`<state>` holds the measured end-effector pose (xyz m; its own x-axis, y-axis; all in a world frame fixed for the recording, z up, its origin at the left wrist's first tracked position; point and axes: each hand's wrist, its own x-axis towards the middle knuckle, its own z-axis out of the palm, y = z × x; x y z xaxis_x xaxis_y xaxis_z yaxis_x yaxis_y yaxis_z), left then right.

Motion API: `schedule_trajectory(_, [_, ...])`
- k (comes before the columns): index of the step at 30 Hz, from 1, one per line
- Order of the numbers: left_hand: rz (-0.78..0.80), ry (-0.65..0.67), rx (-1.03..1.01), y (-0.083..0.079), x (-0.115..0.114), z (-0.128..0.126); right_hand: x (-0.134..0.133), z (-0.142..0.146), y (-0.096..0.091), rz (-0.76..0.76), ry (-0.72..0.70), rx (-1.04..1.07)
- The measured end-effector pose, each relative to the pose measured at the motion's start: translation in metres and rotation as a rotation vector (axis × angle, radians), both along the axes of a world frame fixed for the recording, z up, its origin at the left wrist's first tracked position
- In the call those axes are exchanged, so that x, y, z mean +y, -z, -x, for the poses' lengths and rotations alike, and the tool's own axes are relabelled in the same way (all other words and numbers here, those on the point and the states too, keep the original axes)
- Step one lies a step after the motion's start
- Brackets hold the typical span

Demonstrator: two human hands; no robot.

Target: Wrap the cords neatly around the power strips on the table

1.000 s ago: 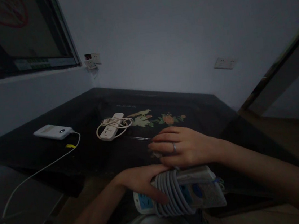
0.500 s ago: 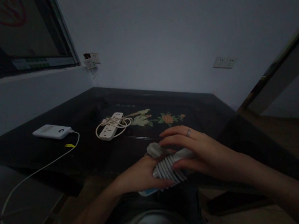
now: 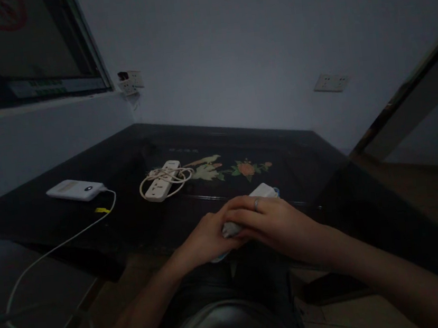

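Observation:
Both my hands rest on a white power strip (image 3: 265, 189) with its grey cord wound round it, at the near edge of the black table (image 3: 122, 160). My left hand (image 3: 206, 237) grips its near end from below and the left. My right hand (image 3: 274, 221), with a ring on one finger, lies over the top with fingers curled round the coiled cord. Most of the strip is hidden under the hands; only its far end and a bit of plug show.
A second white power strip (image 3: 161, 180) with looped cord lies further back on the table. A white power bank (image 3: 75, 190) sits at the left, its cable (image 3: 54, 253) trailing off the edge. Wall sockets (image 3: 331, 82) are behind, and a window at upper left.
The wound power strip went from my lap up onto the table's near edge. Both hands moved forward with it and now cover most of it.

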<state>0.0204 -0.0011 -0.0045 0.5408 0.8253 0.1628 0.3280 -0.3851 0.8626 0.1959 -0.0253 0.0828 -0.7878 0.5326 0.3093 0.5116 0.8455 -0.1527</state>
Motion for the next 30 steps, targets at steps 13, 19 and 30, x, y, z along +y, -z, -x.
schedule_trajectory(13, [0.035,-0.021,-0.146,-0.009,-0.003,0.002,-0.003,-0.025,-0.015,0.297,-0.011,0.346])
schedule_trajectory(19, [0.059,-0.079,-0.172,-0.006,0.002,-0.009,0.0,-0.03,-0.008,0.195,0.16,0.375])
schedule_trajectory(30, [0.175,-0.131,-0.292,0.007,0.006,-0.015,0.01,-0.032,0.017,-0.037,0.352,0.399])
